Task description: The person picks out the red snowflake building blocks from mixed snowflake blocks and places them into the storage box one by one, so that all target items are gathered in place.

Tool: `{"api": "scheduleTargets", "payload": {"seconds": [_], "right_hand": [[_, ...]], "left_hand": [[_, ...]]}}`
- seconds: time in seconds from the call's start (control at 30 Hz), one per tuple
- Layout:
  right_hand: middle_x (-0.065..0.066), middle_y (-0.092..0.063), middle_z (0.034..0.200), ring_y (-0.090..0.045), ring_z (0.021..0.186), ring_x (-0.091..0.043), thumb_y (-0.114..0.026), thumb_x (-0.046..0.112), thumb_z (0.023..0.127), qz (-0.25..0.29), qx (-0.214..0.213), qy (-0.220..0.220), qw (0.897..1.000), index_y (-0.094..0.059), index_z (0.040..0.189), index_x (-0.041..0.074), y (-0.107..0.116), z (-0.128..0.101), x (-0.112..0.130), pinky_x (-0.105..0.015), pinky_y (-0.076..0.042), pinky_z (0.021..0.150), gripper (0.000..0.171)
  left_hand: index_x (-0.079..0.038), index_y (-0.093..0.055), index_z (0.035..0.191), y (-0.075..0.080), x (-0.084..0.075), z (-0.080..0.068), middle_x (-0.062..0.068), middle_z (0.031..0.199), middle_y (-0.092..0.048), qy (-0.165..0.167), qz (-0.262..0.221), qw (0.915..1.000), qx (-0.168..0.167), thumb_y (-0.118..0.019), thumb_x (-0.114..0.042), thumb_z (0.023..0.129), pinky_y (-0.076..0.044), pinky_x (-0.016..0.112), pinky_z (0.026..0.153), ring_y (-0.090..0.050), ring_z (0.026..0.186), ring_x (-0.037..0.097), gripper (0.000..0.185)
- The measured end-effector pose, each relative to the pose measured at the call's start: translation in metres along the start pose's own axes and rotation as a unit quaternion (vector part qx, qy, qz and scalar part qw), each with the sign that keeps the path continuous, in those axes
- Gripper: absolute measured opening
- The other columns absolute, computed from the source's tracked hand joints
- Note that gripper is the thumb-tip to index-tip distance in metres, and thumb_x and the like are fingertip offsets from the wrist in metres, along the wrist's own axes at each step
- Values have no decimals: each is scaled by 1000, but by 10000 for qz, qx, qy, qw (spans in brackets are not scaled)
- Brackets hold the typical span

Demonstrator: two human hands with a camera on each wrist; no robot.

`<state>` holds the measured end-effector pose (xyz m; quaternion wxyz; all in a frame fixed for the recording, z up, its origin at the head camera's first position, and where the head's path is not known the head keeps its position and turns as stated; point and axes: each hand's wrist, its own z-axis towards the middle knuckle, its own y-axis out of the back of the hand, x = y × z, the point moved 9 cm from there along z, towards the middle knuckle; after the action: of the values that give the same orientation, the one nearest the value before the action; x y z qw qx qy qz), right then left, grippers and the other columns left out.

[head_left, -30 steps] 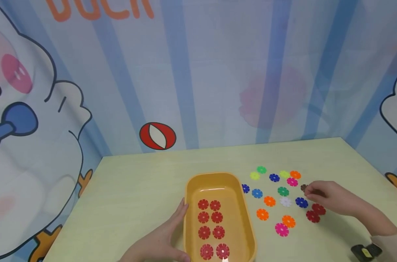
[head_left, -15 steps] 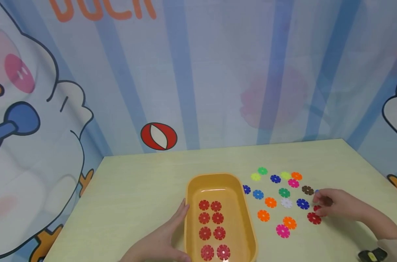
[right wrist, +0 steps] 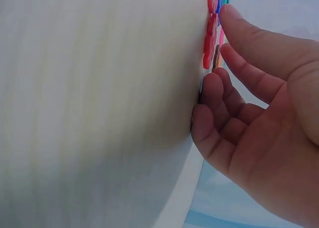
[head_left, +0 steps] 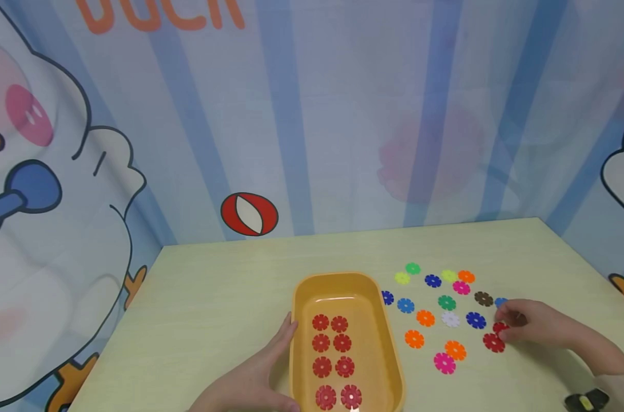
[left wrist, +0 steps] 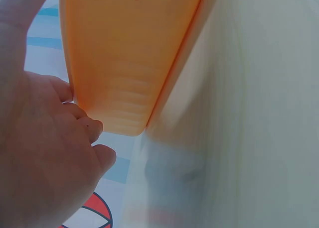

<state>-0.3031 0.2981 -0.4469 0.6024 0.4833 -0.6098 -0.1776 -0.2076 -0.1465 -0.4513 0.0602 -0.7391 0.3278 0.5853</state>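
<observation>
Just right of the orange tray (head_left: pixel 389 343), on the pale table (head_left: pixel 219 292), lies a loose scatter of small flower-shaped discs in many colours. The right hand (head_left: pixel 530 323) rests at the far right edge of that scatter, well apart from the tray, its fingertips (right wrist: pixel 224 11) down at two red discs (head_left: pixel 495 337) that lie touching each other. From the right wrist view the grip looks narrow and half-curled, thumb and forefinger closing toward the disc edges, but I cannot tell whether either disc is actually pinched or only touched; both seem to lie on the table.

The left hand (head_left: pixel 255 377) lies flat against the tray's left wall, fingers straight, steadying it without clasping it. Inside the tray eight red discs (head_left: pixel 332 360) sit in two neat columns.

The risks, as I judge them: the discs are thin and lie flat, so fingertips may slide over them instead of getting under an edge, pushing them further right from the tray. Because the two red ones touch, a pinch aimed at one could drag or flip the other. The dark blue disc (head_left: pixel 475 320) and the brown disc (head_left: pixel 483 298) sit just beside the fingers on the tray side, and a sweeping finger could knock them out of place. A firm push from the left palm could also shift the tray and disturb the rows inside it.
</observation>
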Motion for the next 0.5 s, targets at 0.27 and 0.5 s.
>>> {"api": "scheduleTargets", "payload": {"seconds": [0.27,0.5], "right_hand": [[-1,-52,81,-45,74,-12,-76,21,82,-49,56,-29,10000,-62,96,7,-2,3,-1,-22,-42,61,24],[-1,-53,81,-46,77,-15,-75,16,83,-116,116,-67,9998,-59,93,6,-2,5,1,-23,-42,62,21]], "left_hand": [[-46,-4,152,0,0,0,-15,161,1,-12,53,10000,-19,-80,-42,76,-33,56,109,-14,145,30,107],[-43,-3,153,1,-1,1,-14,161,2,-66,265,9996,-39,-80,-45,75,-29,60,110,-13,146,29,109]]}}
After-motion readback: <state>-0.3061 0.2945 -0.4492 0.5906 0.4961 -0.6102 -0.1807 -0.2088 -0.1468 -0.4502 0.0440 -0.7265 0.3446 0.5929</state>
